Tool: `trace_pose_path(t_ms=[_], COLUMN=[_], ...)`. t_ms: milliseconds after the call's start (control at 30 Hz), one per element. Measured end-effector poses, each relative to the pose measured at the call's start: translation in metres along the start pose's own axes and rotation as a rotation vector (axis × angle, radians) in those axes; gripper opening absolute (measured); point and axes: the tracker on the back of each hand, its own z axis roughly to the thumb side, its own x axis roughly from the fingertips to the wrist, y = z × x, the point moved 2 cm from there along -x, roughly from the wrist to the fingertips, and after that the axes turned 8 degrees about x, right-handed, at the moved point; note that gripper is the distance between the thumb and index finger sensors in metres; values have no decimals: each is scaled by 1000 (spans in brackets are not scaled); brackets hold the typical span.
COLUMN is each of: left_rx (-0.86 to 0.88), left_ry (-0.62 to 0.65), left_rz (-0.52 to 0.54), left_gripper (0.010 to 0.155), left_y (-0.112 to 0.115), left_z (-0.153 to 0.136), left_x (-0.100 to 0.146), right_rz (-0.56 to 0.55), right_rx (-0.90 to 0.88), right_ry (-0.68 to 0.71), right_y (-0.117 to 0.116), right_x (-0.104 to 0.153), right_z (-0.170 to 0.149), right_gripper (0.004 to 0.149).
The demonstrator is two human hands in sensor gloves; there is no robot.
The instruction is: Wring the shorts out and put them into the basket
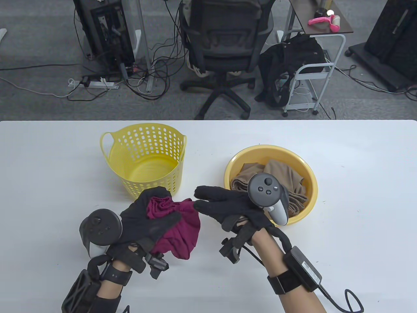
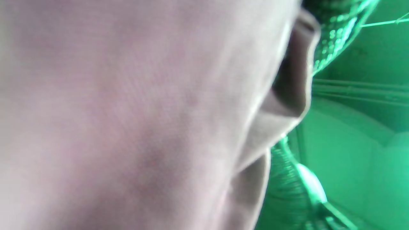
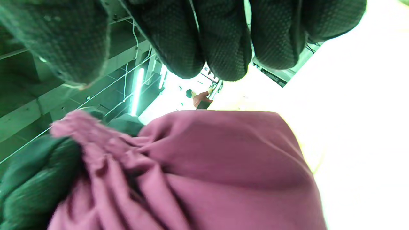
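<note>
Bunched maroon shorts [image 1: 184,228] hang just above the table's front, gripped at the gathered end by my left hand [image 1: 153,218], fingers and thumb curled round the cloth. My right hand [image 1: 208,200] is stretched out flat beside them, its fingertips at the cloth's right edge and holding nothing. The right wrist view shows that hand's fingers [image 3: 223,38] straight above the shorts [image 3: 207,166], with the left glove [image 3: 28,182] clutching the gathered end. Pale, blurred fabric [image 2: 127,111] fills the left wrist view. The yellow perforated basket [image 1: 143,143] stands empty just behind my left hand.
A yellow basin [image 1: 312,182] with brown cloth [image 1: 280,176] in it sits on the white table [image 1: 358,228], partly behind my right hand. Beyond the table's far edge stand an office chair [image 1: 224,49] and a small cart [image 1: 312,75].
</note>
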Motion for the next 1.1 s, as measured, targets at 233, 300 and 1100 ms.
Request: trace_pose_path(t_ms=[233,300,1100], left_rx=[209,285,555], left_ry=[86,115,269], left_rz=[-19,-28,-217], left_gripper=[67,67,66], left_y=[-11,-13,3], left_z=[9,11,3], left_x=[-2,-3,-15], right_rz=[26,54,772], right_rx=[-124,-163,-710], right_ry=[-60,-73,106], right_y=[-6,-10,-96], right_x=[-7,-8,0], right_z=[-24,-29,-18], right_gripper=[80,83,120])
